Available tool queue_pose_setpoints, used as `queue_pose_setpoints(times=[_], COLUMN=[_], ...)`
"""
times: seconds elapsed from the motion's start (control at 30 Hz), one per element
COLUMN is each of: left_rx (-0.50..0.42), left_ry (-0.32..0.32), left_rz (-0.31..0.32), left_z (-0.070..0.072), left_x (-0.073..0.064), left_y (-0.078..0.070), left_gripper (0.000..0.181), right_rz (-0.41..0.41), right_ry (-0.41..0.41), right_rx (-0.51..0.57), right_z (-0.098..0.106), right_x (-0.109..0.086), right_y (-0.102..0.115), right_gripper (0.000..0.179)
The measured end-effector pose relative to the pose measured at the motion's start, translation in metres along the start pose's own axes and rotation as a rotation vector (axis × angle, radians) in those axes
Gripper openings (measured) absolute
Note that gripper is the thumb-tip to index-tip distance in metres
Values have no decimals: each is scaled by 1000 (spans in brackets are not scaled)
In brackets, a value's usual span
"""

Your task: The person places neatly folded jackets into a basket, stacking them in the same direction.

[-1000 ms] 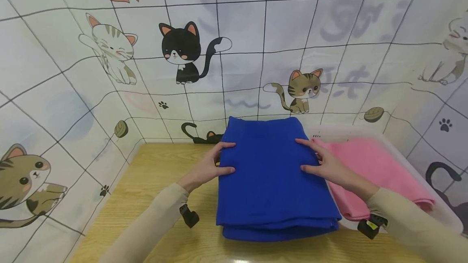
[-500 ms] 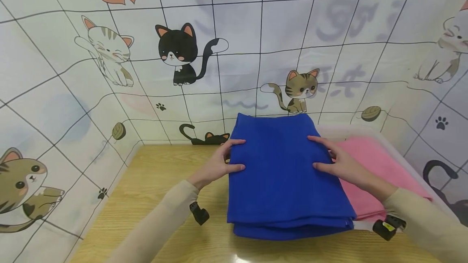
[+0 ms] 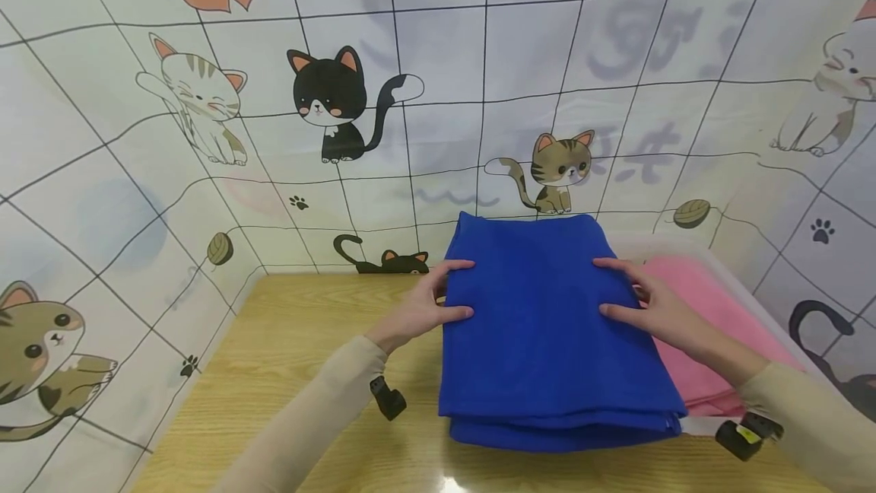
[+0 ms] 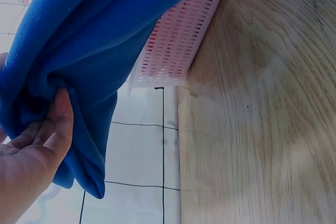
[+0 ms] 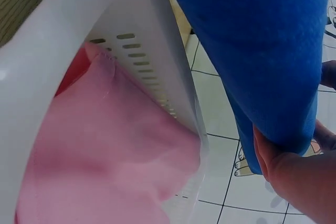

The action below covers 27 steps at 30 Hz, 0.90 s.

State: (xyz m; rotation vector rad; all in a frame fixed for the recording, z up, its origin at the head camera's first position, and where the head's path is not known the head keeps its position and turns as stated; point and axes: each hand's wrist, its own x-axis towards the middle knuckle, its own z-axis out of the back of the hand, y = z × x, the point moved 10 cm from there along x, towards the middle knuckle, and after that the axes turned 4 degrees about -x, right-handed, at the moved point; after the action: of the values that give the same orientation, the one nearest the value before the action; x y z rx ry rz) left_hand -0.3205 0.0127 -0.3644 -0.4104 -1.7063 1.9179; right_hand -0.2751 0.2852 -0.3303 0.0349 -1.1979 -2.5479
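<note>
A thick folded blue cloth is held up over the table, its layers showing along the near edge. My left hand grips its left side, thumb and index finger on top. In the left wrist view, other fingers of that hand curl into the folds beneath. On the opposite side my right hand grips the cloth the same way, with fingers under the edge in the right wrist view. The blue cloth overlaps the left part of a white slotted plastic basket that contains a folded pink cloth.
The wood-grain table extends to the left of the cloth. A wall covering with cat drawings and grid lines rises behind and at both sides. The basket stands at the right, near the back corner.
Both hands have carried the blue cloth to the right, closer to the basket. It now covers more of the basket's left part and of the pink cloth in the head view.
</note>
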Motion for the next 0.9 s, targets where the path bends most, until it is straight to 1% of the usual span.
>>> queue_pose_setpoints(times=[0.13,0.33,0.57,0.8,0.9], left_rx=[0,-22,-15,-13,-6], left_ry=[10,23,34,38,43], left_rz=[-11,-29,-29,-46,-34], left_z=[-7,-17,-29,-36,-40], left_x=[3,9,19,25,30], left_y=[-2,-2,-1,-6,-6], left_gripper=[66,66,66,64,64], right_rz=[-11,-6,-11,6,11], right_ry=[-6,-30,-42,-52,-62], right_rx=[-8,-33,-39,-89,-104], right_z=[5,15,25,35,40], right_x=[-5,-10,-20,-24,-26], right_y=[-3,-5,-8,-9,-11], right_gripper=[67,64,63,61,61])
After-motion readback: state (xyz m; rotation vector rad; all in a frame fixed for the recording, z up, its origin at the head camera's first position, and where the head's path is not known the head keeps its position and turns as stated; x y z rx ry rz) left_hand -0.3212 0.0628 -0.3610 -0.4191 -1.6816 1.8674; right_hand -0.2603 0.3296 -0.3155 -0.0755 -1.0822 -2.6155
